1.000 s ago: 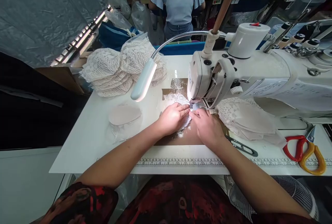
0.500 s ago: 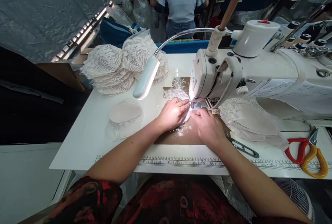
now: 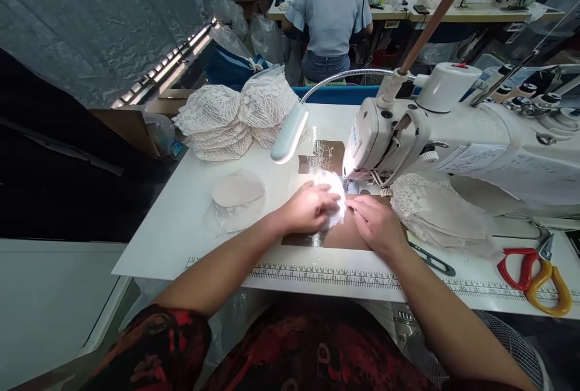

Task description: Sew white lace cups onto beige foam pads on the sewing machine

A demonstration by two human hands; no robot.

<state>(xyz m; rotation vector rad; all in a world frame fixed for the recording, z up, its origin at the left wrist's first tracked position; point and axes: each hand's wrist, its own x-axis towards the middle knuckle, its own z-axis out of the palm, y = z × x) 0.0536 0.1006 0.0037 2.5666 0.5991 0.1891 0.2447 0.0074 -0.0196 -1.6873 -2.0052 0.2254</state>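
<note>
A white lace bra cup (image 3: 336, 213) lies under the bright lamp at the sewing machine's needle area (image 3: 347, 184). My left hand (image 3: 310, 205) rests on top of its left side, fingers stretched over the lace and slightly blurred. At the cup's right edge, my right hand (image 3: 374, 222) has thumb and fingertips pressed together on the rim. Part of the cup is hidden beneath my left hand. The white sewing machine (image 3: 385, 131) stands just beyond my right hand.
Stacked lace cups (image 3: 217, 122) sit at the back left, near the lamp head (image 3: 290, 134). Pale cup pieces (image 3: 238, 191) lie left; more pieces (image 3: 435, 213) lie right. Scissors (image 3: 537, 273) and a dark flat tool (image 3: 432, 259) lie along the ruler edge (image 3: 317, 273). A person (image 3: 330, 13) sits beyond.
The lace cup has turned and shifted toward me, away from the needle. My left hand has moved back slightly with it. The whole view has swung up and left.
</note>
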